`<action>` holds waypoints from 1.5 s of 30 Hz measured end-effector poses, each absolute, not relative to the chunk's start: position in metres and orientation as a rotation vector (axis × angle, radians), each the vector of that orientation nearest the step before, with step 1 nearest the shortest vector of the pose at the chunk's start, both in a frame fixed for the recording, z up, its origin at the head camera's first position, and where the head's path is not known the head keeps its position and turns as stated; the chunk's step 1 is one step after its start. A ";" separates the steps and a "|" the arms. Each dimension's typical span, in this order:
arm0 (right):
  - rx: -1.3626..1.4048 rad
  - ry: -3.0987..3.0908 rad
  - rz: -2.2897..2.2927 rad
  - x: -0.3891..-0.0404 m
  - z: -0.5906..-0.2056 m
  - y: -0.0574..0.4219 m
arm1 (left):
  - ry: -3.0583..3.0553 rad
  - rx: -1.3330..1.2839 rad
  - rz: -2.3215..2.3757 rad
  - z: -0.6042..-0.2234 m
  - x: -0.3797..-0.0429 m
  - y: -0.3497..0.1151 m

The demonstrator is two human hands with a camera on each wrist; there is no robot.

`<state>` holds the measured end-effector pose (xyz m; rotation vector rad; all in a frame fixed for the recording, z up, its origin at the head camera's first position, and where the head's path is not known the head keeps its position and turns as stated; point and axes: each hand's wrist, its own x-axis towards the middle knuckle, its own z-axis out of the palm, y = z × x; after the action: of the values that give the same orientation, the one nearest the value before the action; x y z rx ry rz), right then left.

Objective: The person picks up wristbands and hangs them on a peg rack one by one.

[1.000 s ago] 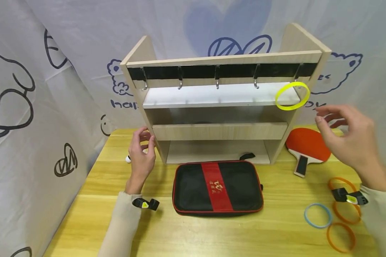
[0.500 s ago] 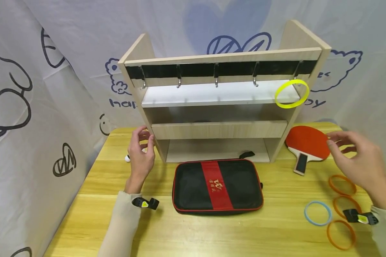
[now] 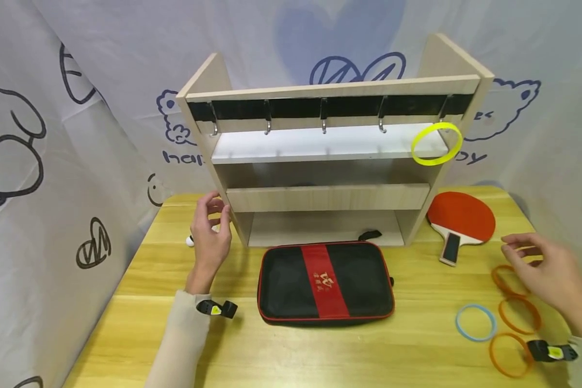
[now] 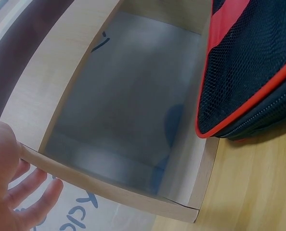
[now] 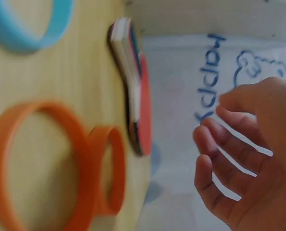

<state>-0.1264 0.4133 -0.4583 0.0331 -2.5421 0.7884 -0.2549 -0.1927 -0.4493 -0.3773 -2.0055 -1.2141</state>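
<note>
My left hand (image 3: 210,231) is at the left side panel of a small wooden rack (image 3: 327,198), thumb at its front edge and fingers loosely bent along the outer side. In the left wrist view those fingers (image 4: 34,192) show just outside the panel's edge. My right hand (image 3: 548,267) holds nothing, its fingers loosely curved, above the right part of the table. Below it lie three orange rings (image 3: 520,315), one partly overlapped by the hand, with a light blue ring (image 3: 493,322) beside them. A yellow ring (image 3: 414,151) hangs on the rack's rightmost hook.
A table tennis bat (image 3: 461,216) with red rubber lies right of the rack. A black mesh case (image 3: 286,285) with a red stripe lies before it. Other metal hooks (image 3: 324,123) line the rack's black strip. A small white object (image 3: 190,241) is partly hidden behind my left hand.
My right hand has moved down and to the right, from beside the yellow ring to over the orange rings. My left hand stays at the rack's side panel.
</note>
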 end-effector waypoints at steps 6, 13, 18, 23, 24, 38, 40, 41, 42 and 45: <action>-0.011 -2.633 0.737 -0.124 -0.481 0.440 | -2.013 -0.377 -1.211 -0.449 -0.254 -0.192; -0.191 -2.798 0.594 -0.120 -0.494 0.457 | -2.003 -0.391 -1.202 -0.450 -0.255 -0.192; -0.310 -2.845 0.543 -0.122 -0.497 0.459 | -2.008 -0.386 -1.207 -0.450 -0.255 -0.192; -0.313 -2.871 0.538 -0.123 -0.499 0.463 | -2.017 -0.373 -1.200 -0.452 -0.255 -0.193; -0.307 -2.877 0.534 -0.123 -0.499 0.464 | -2.018 -0.373 -1.199 -0.451 -0.255 -0.193; -0.208 -2.769 0.666 -0.118 -0.515 0.478 | -2.031 -0.372 -1.210 -0.452 -0.254 -0.193; -0.196 -2.724 0.709 -0.117 -0.515 0.477 | -2.029 -0.375 -1.206 -0.451 -0.254 -0.193; -0.196 -2.702 0.740 -0.117 -0.516 0.476 | -2.027 -0.375 -1.205 -0.451 -0.254 -0.193; -0.189 -2.681 0.787 -0.116 -0.515 0.476 | -2.022 -0.374 -1.208 -0.451 -0.254 -0.193; -0.173 -2.625 0.957 -0.114 -0.510 0.474 | -2.014 -0.375 -1.209 -0.450 -0.254 -0.192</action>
<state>-0.1144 0.4736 -0.5100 -0.1728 -2.6249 0.9573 -0.2540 -0.1924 -0.4504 -0.3747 -2.0139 -1.2094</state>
